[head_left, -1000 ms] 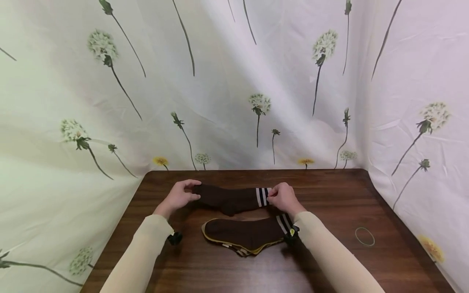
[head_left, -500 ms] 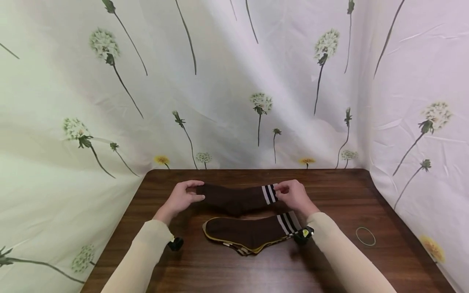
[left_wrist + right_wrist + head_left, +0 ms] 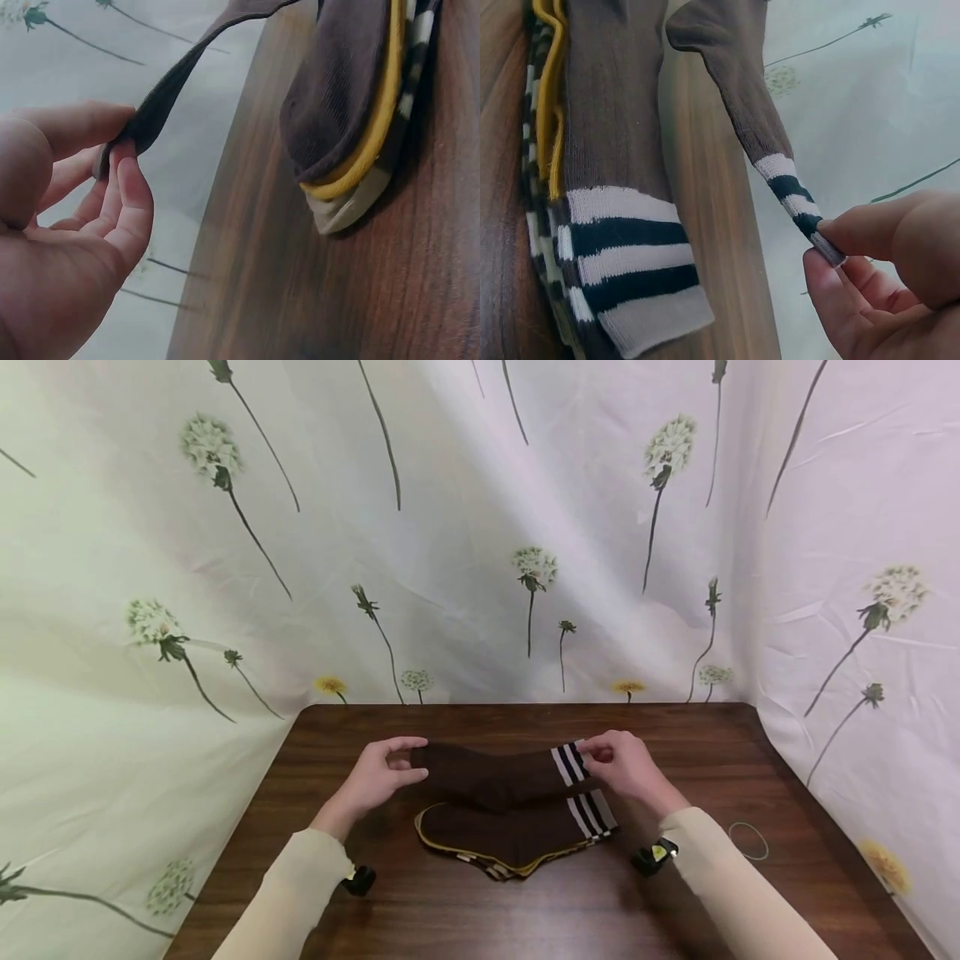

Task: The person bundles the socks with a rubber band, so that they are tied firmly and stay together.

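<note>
A brown sock (image 3: 487,774) with a white-and-black striped cuff hangs stretched between both hands, raised off the table. My left hand (image 3: 382,770) pinches its toe end; in the left wrist view the thumb and fingers press the dark toe (image 3: 154,112) from both sides. At the other end my right hand (image 3: 626,766) pinches the rim of the striped cuff (image 3: 791,195). Just in front of it lies a flat stack of socks (image 3: 502,839), a brown striped one on top, with yellow and patterned edges showing beneath. The raised sock partly covers the stack's far edge in the head view.
The socks lie on a dark wood-grain table (image 3: 450,918). A thin pale-green ring (image 3: 748,841), like a rubber band, lies to the right by the right sleeve. A white curtain (image 3: 465,610) printed with dandelions stands behind and along the sides.
The sock held in both hands has come up and nearer, from behind the stack to partly over its far edge. Both hands have shifted to the right, the right one more.
</note>
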Demonstrator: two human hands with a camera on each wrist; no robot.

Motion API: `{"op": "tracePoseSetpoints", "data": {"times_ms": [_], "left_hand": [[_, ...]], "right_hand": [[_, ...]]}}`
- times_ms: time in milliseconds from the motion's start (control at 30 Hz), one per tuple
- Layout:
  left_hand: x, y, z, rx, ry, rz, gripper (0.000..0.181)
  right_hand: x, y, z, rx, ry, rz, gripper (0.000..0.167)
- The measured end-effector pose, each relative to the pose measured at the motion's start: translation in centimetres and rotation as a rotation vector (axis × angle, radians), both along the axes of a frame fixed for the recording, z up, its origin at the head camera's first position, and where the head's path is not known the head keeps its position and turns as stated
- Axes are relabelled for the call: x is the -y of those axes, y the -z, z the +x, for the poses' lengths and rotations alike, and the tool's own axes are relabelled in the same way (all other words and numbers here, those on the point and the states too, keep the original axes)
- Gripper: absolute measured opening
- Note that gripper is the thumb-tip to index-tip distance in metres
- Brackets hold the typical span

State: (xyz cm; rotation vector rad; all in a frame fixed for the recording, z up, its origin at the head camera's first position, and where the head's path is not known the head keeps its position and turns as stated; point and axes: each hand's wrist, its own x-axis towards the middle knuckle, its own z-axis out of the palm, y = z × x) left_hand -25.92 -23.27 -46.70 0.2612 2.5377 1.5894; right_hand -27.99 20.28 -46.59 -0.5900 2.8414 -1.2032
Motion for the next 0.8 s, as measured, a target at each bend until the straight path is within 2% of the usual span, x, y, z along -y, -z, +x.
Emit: {"op": "tracePoseSetpoints", "data": {"times_ms": [133,300,533,800], "left_hand": [[-0.3,-0.4,1.0,0.009,0.01,0.023,0.053],[-0.6,-0.4,2.2,0.005,0.034,0.062,0.057],[-1.1,0.0,4.1,0.019,0.061,0.112,0.06],[-1.6,0.2,5.6,0.024,0.072,0.127,0.059]], "right_hand": [[-0.8,-0.5,0.6,-0.037,-0.012,-0.009,0.024],[-1.7,-1.1,1.3,-0.026,-0.005,-0.008,0.026],[-2.8,-1.3,2.9,-0.013,0.006,-0.01,0.026],[-3.7,-1.4,4.5,0.009,-0.009,-0.046,0.026]]}}
